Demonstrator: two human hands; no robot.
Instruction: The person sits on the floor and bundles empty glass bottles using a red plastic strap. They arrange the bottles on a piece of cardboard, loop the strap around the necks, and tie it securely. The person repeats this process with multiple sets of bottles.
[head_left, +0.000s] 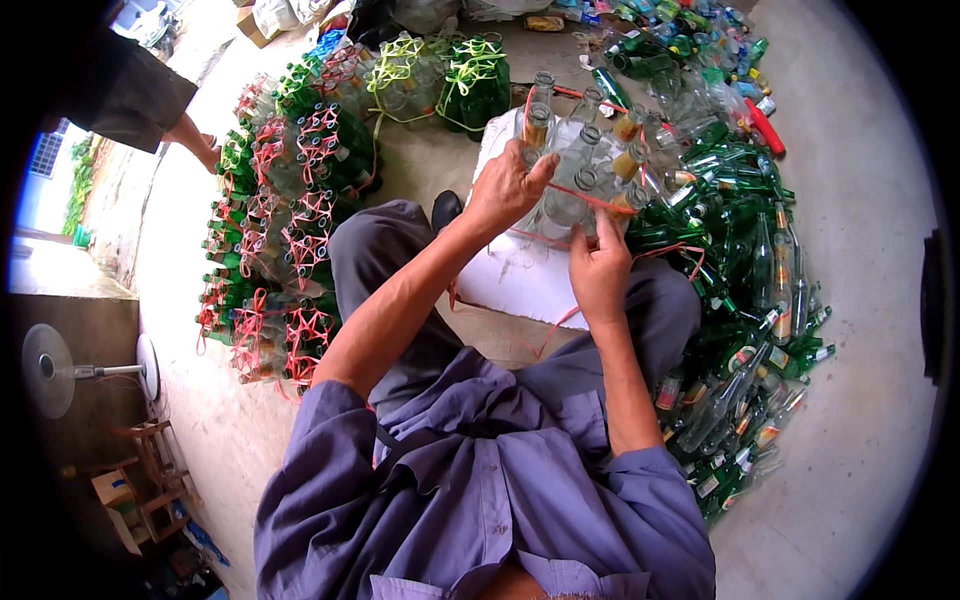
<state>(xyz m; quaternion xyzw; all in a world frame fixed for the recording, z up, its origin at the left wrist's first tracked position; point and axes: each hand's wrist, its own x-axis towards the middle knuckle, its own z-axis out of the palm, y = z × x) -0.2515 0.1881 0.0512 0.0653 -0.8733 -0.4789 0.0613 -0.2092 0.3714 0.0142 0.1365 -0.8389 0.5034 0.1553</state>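
Between my knees, several clear glass bottles (587, 136) stand upright in a tight cluster, some with gold foil or labels at the neck. They rest on a white board (517, 281). A red plastic strap (581, 196) runs around the cluster near the necks, and another band crosses lower down. My left hand (508, 184) grips a bottle at the cluster's near left corner, thumb and fingers either side of its neck. At the near right side, my right hand (602, 259) pinches the strap against the bottles; its fingertips are partly hidden. Loose strap trails below and right of it.
Bundles of bottles tied with red strap (311, 202) stand at left; green-tied bundles (472, 79) stand beyond. Loose green and clear bottles (739, 210) heap along my right, with a red bottle (763, 127). A fan (49, 367) stands far left. A person's leg (191, 142) shows upper left.
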